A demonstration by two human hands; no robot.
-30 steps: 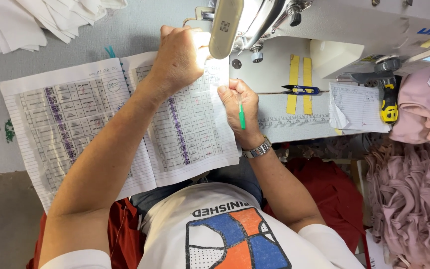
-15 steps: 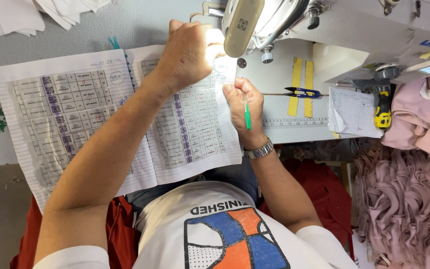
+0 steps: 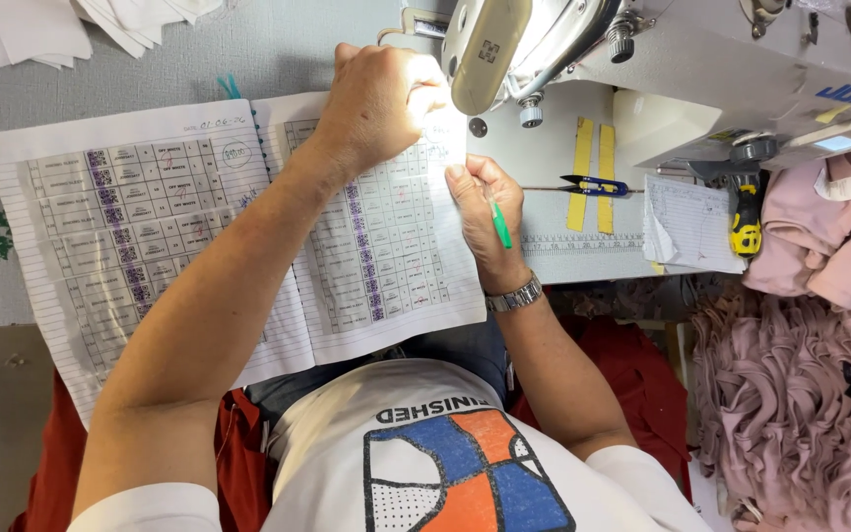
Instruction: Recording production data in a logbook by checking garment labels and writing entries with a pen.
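Under both hands lies an open ledger book with gridded tally sheets. Left hand presses fingers-down on the upper right page, closed flat on the paper, holding it in place. Right hand just beside it pinches a green pen, tip at the page edge. Step looks like marking an entry on the sheet. Next move would need the pen tip set onto a cell, page kept pinned. Sewing machine sits just beyond the hands; thread snips right of the pen hand.
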